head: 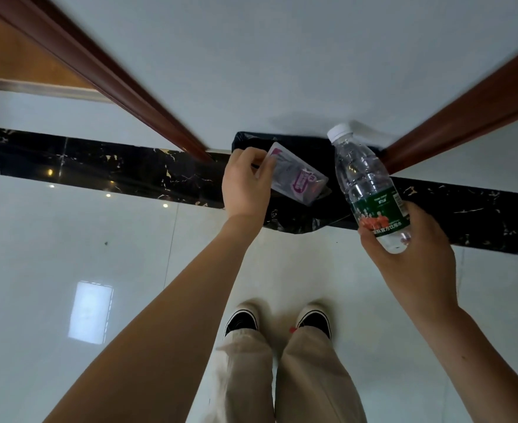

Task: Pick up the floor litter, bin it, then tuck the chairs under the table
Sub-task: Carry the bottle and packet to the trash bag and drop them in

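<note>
The picking-up looks done for at least two pieces of litter, and the binning is the step in hand: the left hand (245,187) pinches a clear wrapper (297,181) with purple print by its near corner, holding it over the black-bagged bin (288,221) that stands at twelve o'clock from the person's shoes (277,320), against the wall. The right hand (416,251) is closed round the base of a plastic water bottle (364,187) with a white cap and green label, tilted with the cap toward eleven o'clock, just right of the bin at about one o'clock. Neither item has been let go yet, so both drops remain, and the chair tucking after that is, by my judgement, untouched. No chairs or tabletop appear anywhere in view, so their position cannot be told. The bin's mouth is largely hidden behind the wrapper and left hand, and whether anything already lies inside is impossible to say. Wooden trim (105,71) runs off at ten and two o'clock, blurred. The glossy floor (68,239) shows no other litter in the visible part.
</note>
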Demonstrator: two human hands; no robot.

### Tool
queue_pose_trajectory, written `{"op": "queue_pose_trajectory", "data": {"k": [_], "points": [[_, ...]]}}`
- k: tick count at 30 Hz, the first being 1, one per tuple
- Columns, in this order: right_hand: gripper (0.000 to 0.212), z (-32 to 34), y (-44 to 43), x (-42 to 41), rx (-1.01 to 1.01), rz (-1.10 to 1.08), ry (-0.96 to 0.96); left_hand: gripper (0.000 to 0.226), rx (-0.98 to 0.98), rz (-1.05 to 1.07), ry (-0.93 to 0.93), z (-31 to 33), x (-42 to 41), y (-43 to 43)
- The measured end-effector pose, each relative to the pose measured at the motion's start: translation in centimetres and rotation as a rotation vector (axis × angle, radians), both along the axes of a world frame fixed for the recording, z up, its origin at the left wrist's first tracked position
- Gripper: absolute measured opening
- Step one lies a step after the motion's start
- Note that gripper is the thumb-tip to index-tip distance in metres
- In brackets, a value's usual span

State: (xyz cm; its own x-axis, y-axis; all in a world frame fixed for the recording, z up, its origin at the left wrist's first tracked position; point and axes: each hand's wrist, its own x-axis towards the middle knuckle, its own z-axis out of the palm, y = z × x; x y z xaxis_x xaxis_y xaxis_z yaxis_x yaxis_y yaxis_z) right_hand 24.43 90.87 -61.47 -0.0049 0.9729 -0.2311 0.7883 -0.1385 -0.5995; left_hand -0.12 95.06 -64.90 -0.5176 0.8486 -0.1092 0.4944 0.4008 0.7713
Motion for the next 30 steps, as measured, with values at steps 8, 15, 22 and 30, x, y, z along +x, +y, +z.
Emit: {"op": "queue_pose_trajectory", "data": {"k": [8,15,22,30], "points": [[0.058,-0.5,0.5,-0.4,0.005,-0.006,-0.021,0.009,-0.055,-0.047,-0.029,-1.3,0.0,0.7],[0.057,-0.3,1.4,-1.7,-0.02,0.068,-0.005,0.028,-0.118,-0.177,0.048,-1.1,-2.3,-0.8],[0.062,-2.6,5.0,-4.5,0.014,0.272,0.003,0.065,-0.144,-0.377,0.324,-2.5,-5.6,-3.4],[0.066,-5.7,7.6,-6.3,0.036,0.462,-0.097,0.069,-0.227,-0.408,0.351,-5.1,-6.1,-4.9]]}}
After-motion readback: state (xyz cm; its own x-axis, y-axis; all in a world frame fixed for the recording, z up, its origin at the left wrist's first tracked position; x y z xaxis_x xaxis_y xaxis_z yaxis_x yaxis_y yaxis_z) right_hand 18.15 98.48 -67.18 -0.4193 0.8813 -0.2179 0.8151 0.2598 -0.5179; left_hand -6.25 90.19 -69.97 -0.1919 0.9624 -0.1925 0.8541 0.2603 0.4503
